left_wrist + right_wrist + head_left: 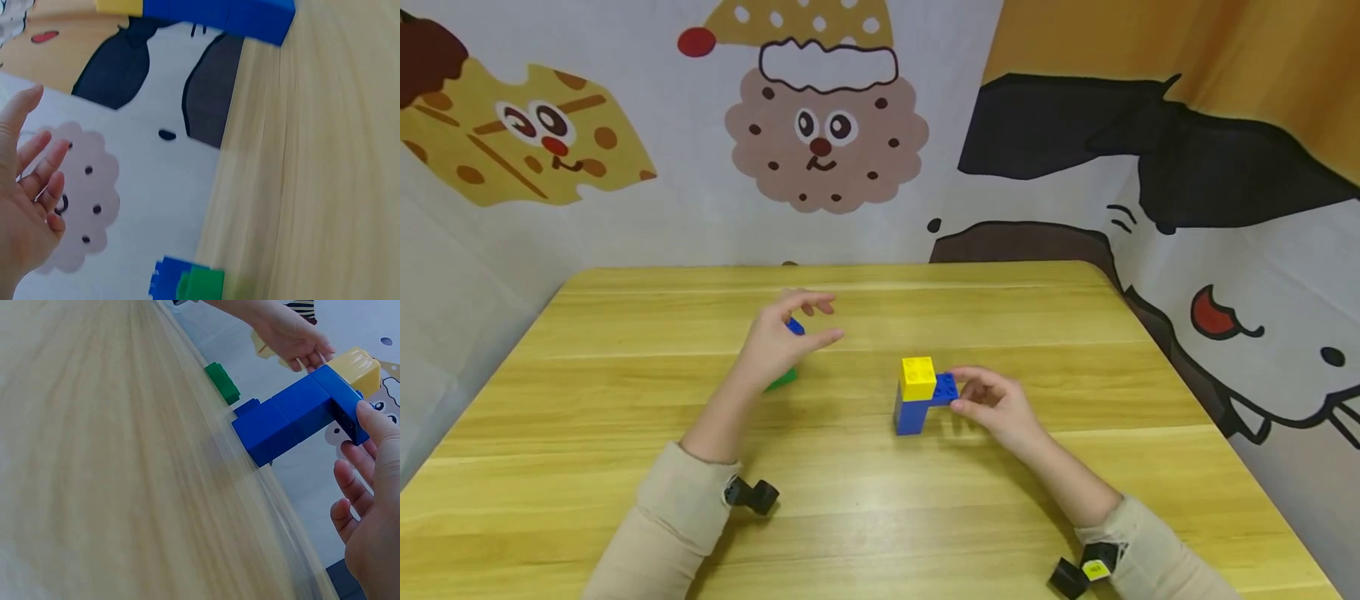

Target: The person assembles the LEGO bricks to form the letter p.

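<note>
A tower of stacked blue bricks [911, 418] stands on the table with a yellow brick [917, 377] on top. From its upper part a blue brick [945, 388] sticks out sideways, just beneath the yellow one. My right hand [1000, 407] pinches the outer end of that projecting brick between thumb and forefinger; the right wrist view shows the thumb [377, 422] on its end. To the left of the tower, my left hand [772, 343] is raised with its fingers apart, holding nothing. Partly hidden behind it are a green brick [785, 379] and another blue brick [795, 326].
The wooden table [842, 517] reaches back to a printed cloth [685, 225] hung behind it. Black wrist cameras are strapped to both sleeves, one by the left cuff [688, 492] and one by the right cuff [1112, 525].
</note>
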`<state>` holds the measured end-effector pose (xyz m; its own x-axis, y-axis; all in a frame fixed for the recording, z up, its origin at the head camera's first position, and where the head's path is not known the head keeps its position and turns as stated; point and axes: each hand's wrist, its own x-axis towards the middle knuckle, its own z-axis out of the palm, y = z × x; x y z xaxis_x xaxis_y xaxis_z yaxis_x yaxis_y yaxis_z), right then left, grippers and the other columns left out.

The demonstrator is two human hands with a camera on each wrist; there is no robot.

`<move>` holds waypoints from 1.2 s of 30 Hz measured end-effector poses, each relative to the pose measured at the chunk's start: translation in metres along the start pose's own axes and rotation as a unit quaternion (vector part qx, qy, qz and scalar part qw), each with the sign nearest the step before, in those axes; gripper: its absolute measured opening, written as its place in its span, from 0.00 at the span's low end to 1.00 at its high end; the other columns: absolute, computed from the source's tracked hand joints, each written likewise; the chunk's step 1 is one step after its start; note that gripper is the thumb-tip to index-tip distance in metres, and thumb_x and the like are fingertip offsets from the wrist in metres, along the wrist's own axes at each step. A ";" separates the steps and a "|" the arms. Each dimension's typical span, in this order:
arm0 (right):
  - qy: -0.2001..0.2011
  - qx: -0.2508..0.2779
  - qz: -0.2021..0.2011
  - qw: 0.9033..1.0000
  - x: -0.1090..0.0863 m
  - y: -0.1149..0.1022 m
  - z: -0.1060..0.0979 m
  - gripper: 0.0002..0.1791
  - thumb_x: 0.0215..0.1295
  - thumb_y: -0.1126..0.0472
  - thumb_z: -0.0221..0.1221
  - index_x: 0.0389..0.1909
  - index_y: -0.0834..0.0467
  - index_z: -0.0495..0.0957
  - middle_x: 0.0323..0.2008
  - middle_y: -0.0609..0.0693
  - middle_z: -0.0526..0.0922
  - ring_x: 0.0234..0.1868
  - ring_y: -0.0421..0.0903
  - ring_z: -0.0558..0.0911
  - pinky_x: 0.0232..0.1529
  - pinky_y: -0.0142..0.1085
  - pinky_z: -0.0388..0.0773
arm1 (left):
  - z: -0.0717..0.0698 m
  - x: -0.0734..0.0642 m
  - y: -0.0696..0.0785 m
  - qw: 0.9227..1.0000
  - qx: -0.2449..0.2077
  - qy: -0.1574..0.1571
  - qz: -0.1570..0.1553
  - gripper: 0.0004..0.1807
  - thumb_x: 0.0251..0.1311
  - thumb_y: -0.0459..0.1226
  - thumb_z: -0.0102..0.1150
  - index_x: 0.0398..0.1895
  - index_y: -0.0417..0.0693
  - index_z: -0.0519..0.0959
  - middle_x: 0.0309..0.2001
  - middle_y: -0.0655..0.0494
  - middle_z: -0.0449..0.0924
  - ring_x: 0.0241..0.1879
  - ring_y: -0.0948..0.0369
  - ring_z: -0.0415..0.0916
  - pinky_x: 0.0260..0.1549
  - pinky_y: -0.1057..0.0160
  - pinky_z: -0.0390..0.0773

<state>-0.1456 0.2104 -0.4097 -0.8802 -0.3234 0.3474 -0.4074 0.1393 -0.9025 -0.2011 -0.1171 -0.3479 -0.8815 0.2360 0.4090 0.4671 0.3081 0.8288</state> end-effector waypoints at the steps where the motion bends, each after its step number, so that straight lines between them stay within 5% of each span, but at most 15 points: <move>1: 0.000 0.001 0.001 1.000 0.000 0.000 0.000 0.19 0.57 0.75 0.63 0.51 0.71 0.75 0.31 0.51 0.81 0.29 0.43 0.77 0.27 0.31 0.73 | -0.002 0.001 -0.003 1.000 -0.002 0.002 -0.005 0.23 0.52 0.40 0.72 0.53 0.48 0.80 0.44 0.55 0.79 0.46 0.58 0.67 0.51 0.49 0.64; 12: 0.003 0.004 -0.006 1.000 0.000 -0.001 -0.001 0.18 0.56 0.76 0.62 0.50 0.72 0.75 0.29 0.51 0.80 0.28 0.43 0.76 0.27 0.30 0.73 | -0.024 -0.004 -0.032 0.998 0.030 0.012 -0.054 0.27 0.52 0.42 0.71 0.57 0.45 0.78 0.51 0.49 0.78 0.52 0.48 0.66 0.50 0.42 0.65; 20: 0.002 0.001 -0.002 1.000 0.000 0.000 0.000 0.19 0.57 0.75 0.63 0.50 0.70 0.76 0.29 0.51 0.80 0.28 0.43 0.76 0.27 0.31 0.73 | -0.032 -0.005 -0.053 0.991 0.063 0.008 -0.117 0.30 0.52 0.44 0.71 0.59 0.46 0.76 0.54 0.47 0.76 0.51 0.49 0.65 0.42 0.52 0.67; 36: 0.003 -0.006 0.005 1.000 -0.001 -0.002 0.000 0.19 0.57 0.77 0.62 0.50 0.72 0.75 0.30 0.52 0.80 0.29 0.43 0.76 0.28 0.31 0.73 | -0.036 -0.010 -0.084 0.983 0.068 -0.009 -0.171 0.29 0.57 0.38 0.67 0.62 0.39 0.72 0.55 0.43 0.74 0.52 0.46 0.65 0.46 0.49 0.67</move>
<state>-0.1439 0.2104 -0.4082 -0.8854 -0.3164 0.3406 -0.4020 0.1533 -0.9027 -0.2334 -0.1787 -0.4076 -0.9878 0.1122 0.1082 0.1498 0.4927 0.8572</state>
